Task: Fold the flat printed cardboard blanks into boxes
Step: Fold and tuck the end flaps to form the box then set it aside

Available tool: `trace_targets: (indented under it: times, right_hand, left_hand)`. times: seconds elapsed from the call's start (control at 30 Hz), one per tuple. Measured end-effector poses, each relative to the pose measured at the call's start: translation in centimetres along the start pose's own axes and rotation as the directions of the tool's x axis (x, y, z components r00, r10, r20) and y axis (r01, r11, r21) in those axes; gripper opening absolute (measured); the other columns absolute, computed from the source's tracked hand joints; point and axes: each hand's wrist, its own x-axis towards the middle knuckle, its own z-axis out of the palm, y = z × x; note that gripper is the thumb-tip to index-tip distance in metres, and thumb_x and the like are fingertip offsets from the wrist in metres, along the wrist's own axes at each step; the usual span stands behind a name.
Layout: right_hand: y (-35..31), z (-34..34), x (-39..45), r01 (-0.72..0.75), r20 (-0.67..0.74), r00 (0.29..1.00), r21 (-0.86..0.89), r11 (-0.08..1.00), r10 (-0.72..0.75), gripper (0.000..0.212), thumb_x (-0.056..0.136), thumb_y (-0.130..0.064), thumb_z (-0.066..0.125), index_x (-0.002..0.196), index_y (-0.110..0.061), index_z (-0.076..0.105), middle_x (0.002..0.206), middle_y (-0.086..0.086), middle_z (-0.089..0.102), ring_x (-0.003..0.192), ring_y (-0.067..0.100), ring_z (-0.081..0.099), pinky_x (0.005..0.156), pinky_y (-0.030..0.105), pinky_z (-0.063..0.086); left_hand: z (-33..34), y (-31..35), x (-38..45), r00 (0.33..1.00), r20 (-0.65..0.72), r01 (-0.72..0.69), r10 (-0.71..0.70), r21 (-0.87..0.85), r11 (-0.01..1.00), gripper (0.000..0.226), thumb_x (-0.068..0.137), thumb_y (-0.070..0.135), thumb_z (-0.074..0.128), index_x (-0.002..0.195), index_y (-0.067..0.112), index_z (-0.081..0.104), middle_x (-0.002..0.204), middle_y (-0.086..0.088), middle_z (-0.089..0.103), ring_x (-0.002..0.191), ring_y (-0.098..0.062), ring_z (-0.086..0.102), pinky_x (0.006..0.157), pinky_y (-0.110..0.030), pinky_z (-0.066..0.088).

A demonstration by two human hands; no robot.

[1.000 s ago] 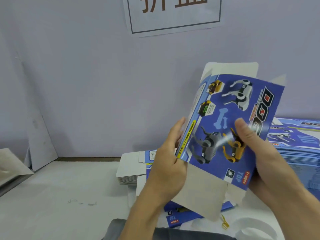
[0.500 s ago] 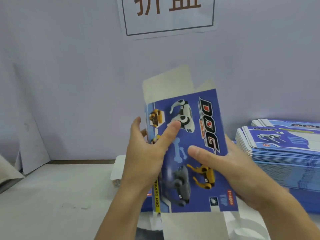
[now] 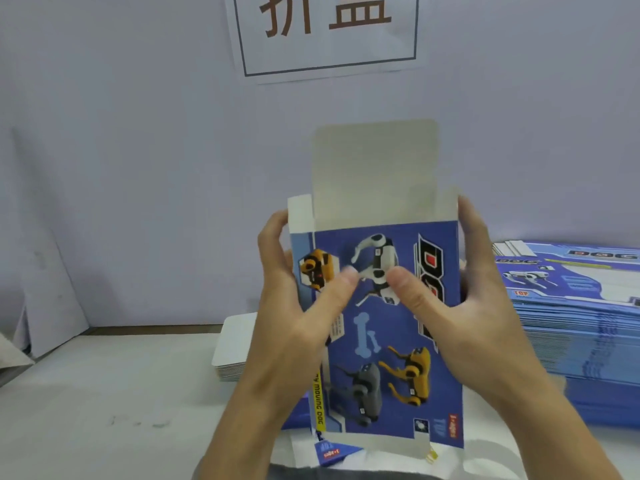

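- Head view, count: you have two hands in sight, one opened box blank held between them, and two stacks of flat blanks on the table.
- Your left hand grips the left edge of the box blank. Its thumb lies on the printed front and its fingers curl around behind the left side.
- Your right hand grips the right edge in the same way, thumb on the front near the white robot dog, fingers behind the right side. The two thumbs are near each other but apart.
- The box blank is in the air in front of you, above the near edge of the table, in the middle of the view.
- Its long axis stands upright. The large unprinted top flap points up, with two small side flaps beside it. The bottom end is open toward you.
- Writing on the front: "DOG" runs down the right side, a yellow strip at lower left reads "MOVING DOG", and "TOP" is near the bottom. Four robot dogs and one bone are printed.
- The blue stack of blanks is at your right; "DOG" and "TOP" are readable on its upper sheet.
- The white stack lies behind your left hand.
- The paper sign on the wall shows two large brown Chinese characters in a dark frame.
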Motion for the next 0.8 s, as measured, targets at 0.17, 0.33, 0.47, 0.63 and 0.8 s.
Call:
trace_targets:
  times: [0.17, 0.33, 0.47, 0.63, 0.8]
  right_hand:
    - [0.7, 1.6, -0.2, -0.005, 0.066, 0.998, 0.090, 0.996, -0.001, 0.086, 0.077, -0.034, 0.073, 0.145, -0.055, 0.025, 0.108, -0.029, 0.070, 0.095, -0.002, 0.071, 0.070, 0.009, 0.054]
    - [0.8, 1.2, -0.1, -0.011, 0.045, 0.999, 0.125, 0.992, 0.006, 0.085, 0.079, -0.029, 0.073, 0.146, -0.055, 0.028, 0.115, -0.020, 0.071, 0.098, 0.005, 0.073, 0.072, 0.014, 0.057]
    - [0.9, 1.3, -0.4, -0.080, 0.068, 0.995, 0.161, 0.984, 0.069, 0.053, 0.086, -0.027, 0.075, 0.129, -0.045, 0.049, 0.101, 0.000, 0.076, 0.087, 0.020, 0.076, 0.067, 0.029, 0.062]
    - [0.4, 0.9, 0.6, -0.164, 0.024, 0.986, 0.220, 0.961, 0.163, 0.016, 0.097, -0.047, 0.050, 0.097, -0.037, 0.062, 0.074, 0.004, 0.069, 0.067, 0.020, 0.068, 0.065, 0.034, 0.058]
    - [-0.8, 1.3, 0.3, -0.225, 0.021, 0.974, 0.212, 0.951, 0.226, 0.031, 0.071, -0.055, 0.052, 0.090, -0.031, 0.061, 0.061, 0.013, 0.048, 0.055, 0.029, 0.050, 0.048, 0.039, 0.044]
  left_hand:
    - [-0.1, -0.1, 0.5, 0.982, -0.188, -0.019, 0.023, 0.025, 1.000, 0.060, 0.091, 0.055, 0.057, 0.145, 0.043, 0.032, 0.120, 0.010, 0.070, 0.106, -0.016, 0.071, 0.084, -0.043, 0.061]
    - [0.4, 0.0, 0.5, 0.967, -0.169, -0.167, 0.193, 0.156, 0.974, 0.043, 0.094, 0.041, 0.054, 0.136, 0.034, 0.047, 0.123, 0.020, 0.066, 0.108, -0.005, 0.068, 0.081, -0.023, 0.059]
    - [0.6, -0.3, 0.2, 0.976, -0.207, -0.015, 0.067, 0.244, 0.970, 0.028, 0.089, 0.061, 0.054, 0.111, 0.046, 0.059, 0.114, -0.006, 0.063, 0.097, -0.015, 0.068, 0.078, -0.037, 0.060]
    - [0.5, 0.6, 0.2, 0.973, -0.229, 0.062, -0.028, 0.139, 0.988, 0.040, 0.089, 0.066, 0.040, 0.085, 0.030, 0.058, 0.080, -0.004, 0.057, 0.065, -0.014, 0.058, 0.065, -0.029, 0.053]
    - [0.4, 1.7, 0.7, 0.967, -0.227, 0.122, -0.118, 0.006, 0.992, 0.019, 0.083, 0.028, 0.043, 0.077, 0.014, 0.053, 0.072, -0.022, 0.041, 0.059, -0.021, 0.044, 0.048, -0.030, 0.036]
